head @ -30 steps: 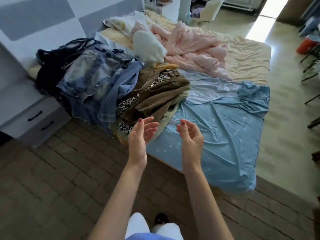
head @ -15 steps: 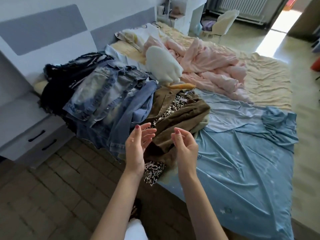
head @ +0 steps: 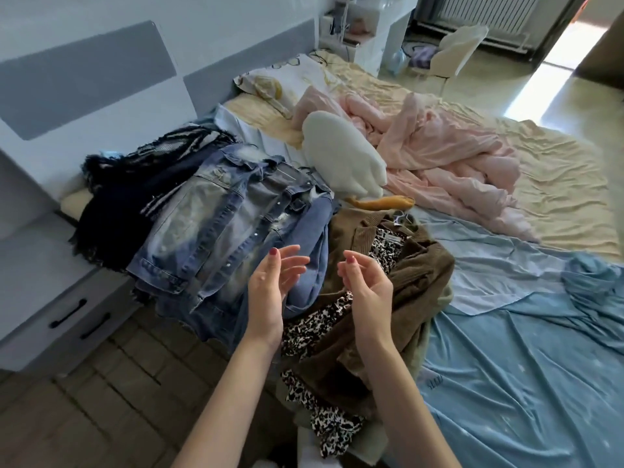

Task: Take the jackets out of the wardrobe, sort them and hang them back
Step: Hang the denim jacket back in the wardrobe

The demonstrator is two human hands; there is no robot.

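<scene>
Jackets lie in a heap on the near left corner of the bed. At the left is a dark fringed jacket [head: 135, 184], then several faded denim jackets [head: 223, 224], then a brown corduroy jacket [head: 415, 275] over a leopard-print garment [head: 314, 325]. A yellow hanger [head: 385, 201] pokes out behind the brown jacket. My left hand [head: 270, 292] and my right hand [head: 368, 288] hover side by side above the pile, palms facing each other, fingers relaxed, holding nothing.
A blue sheet [head: 523, 383] covers the near part of the bed. A pink quilt [head: 439, 157] and a white plush pillow [head: 344, 160] lie further back. A grey drawer unit [head: 50, 298] stands at the left. Brown tiled floor [head: 101, 417] is below me.
I have stepped closer to the bed, so the pile fills more of the view. Both hands have stayed raised and empty, now over the denim and brown jackets.
</scene>
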